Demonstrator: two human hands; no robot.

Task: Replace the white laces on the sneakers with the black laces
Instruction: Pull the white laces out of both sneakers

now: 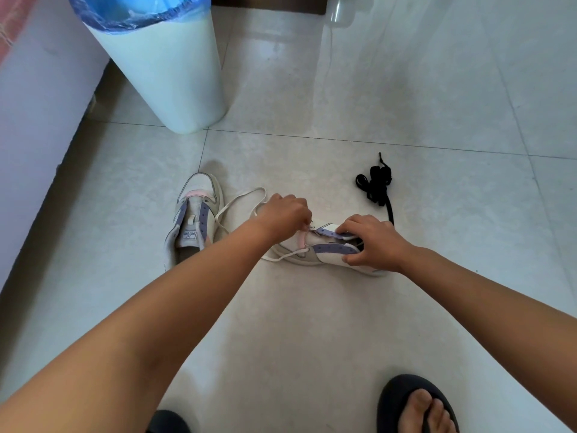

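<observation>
Two white sneakers with purple eyelet strips lie on the tiled floor. The left sneaker [195,218] stands upright with no lace in it. The right sneaker [324,250] lies sideways, its toe pointing left. My right hand [373,242] grips its collar end and holds it down. My left hand [285,215] pinches the white lace [242,195] at the lowest eyelets near the toe. Loose white lace loops over the floor between the sneakers and under the toe. A bundle of black laces [376,185] lies on the floor beyond my right hand.
A pale bin [165,76] with a blue liner stands at the back left, beside a white wall or cabinet [37,120]. My feet in dark slippers [416,404] are at the bottom edge. Light floor tiles [437,89] stretch to the right.
</observation>
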